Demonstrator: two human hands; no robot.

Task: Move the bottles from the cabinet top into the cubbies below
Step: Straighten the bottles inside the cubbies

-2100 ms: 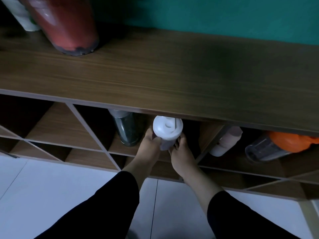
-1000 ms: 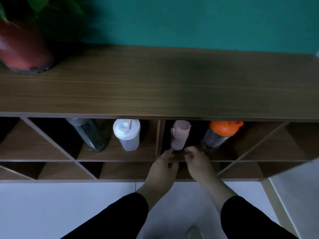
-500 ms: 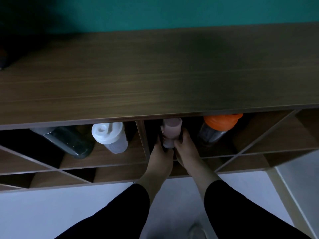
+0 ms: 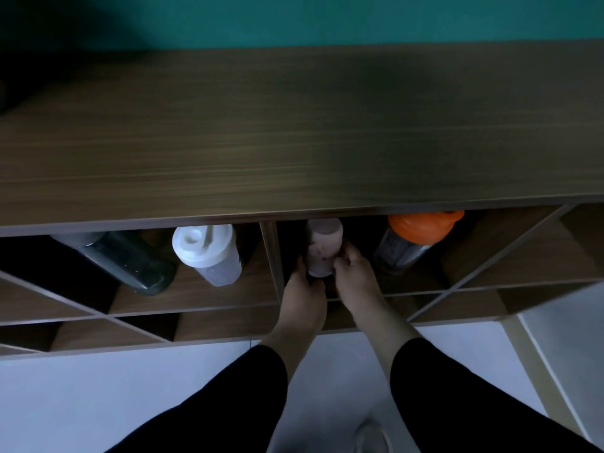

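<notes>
A pale pink bottle [image 4: 323, 246] stands in the cubby just right of the vertical divider [image 4: 271, 256]. My left hand [image 4: 304, 289] grips its lower left side and my right hand [image 4: 353, 273] grips its right side. In the same cubby, further right, leans a clear bottle with an orange lid [image 4: 415, 237]. Left of the divider stand a white-lidded shaker bottle [image 4: 209, 253] and a dark bottle [image 4: 127, 259] lying tilted. The wooden cabinet top [image 4: 294, 132] above shows no bottles in view.
Diagonal wooden slats [image 4: 490, 259] split the cubbies at the right and left. A lower row of cubbies [image 4: 228, 325] runs beneath. White floor tiles [image 4: 98, 403] lie below, a teal wall [image 4: 327, 18] behind. A shoe tip [image 4: 371, 436] shows at the bottom.
Both hands left the white-lidded bottle, moved right past the divider and closed on the pink bottle. The view shifted right, so the red pot on the cabinet top went out of frame.
</notes>
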